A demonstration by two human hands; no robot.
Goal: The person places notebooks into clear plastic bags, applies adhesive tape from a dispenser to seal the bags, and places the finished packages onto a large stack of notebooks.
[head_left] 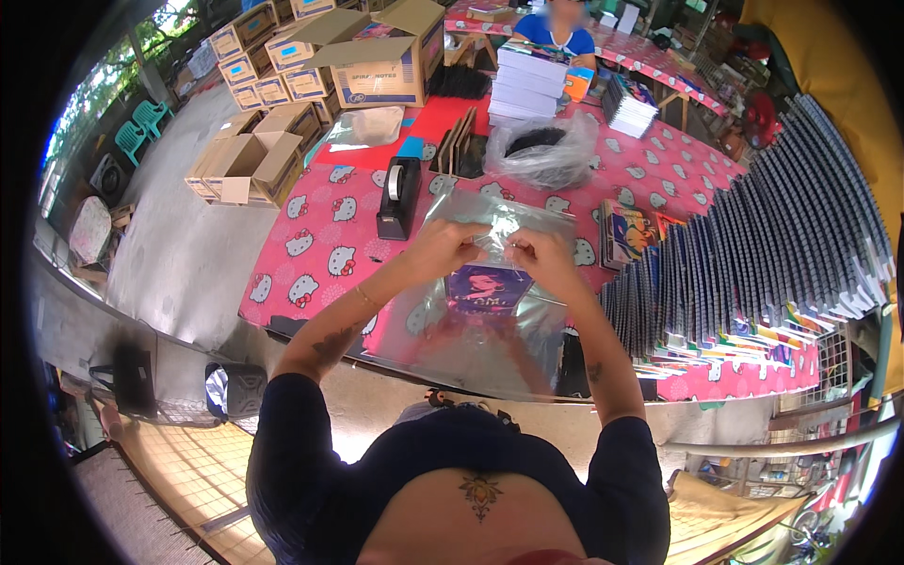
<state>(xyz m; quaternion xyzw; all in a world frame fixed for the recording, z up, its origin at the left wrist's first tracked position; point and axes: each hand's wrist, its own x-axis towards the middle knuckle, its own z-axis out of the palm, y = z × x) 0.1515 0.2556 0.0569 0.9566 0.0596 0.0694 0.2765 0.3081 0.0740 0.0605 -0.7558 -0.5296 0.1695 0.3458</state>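
Closest to the camera, a woven mat [179, 471] covers the floor by the person's legs. Just past it is the table [311, 245], which wears a pink cloth with white cat faces. The floor [179, 235] to the left of the table is grey and bare. The place looks open on the left side, with green leaves far off.

Over the near part of the table the person holds up a clear plastic sheet [490, 282]. It is shiny and see-through, and it hangs down past the table edge. Under it lies a notebook [485, 287] with a purple and blue cover. The left hand [450, 247] pinches the top of the clear plastic sheet with bent fingers. The right hand [539, 256] pinches it too, just beside the left hand.

To the right, a long row of notebooks [753, 254] leans like fallen dominoes. A few more colourful books [626, 231] lie flat near the right hand. A black tape holder [398, 196] stands a little behind the left hand. Farther back sits a puffy plastic bag [544, 149] with something dark inside, then a tall white stack of books [527, 85]. Far off on the left are brown cardboard boxes [254, 165] and two green chairs [141, 127]. Another person in a blue shirt [556, 36] sits at the far end.
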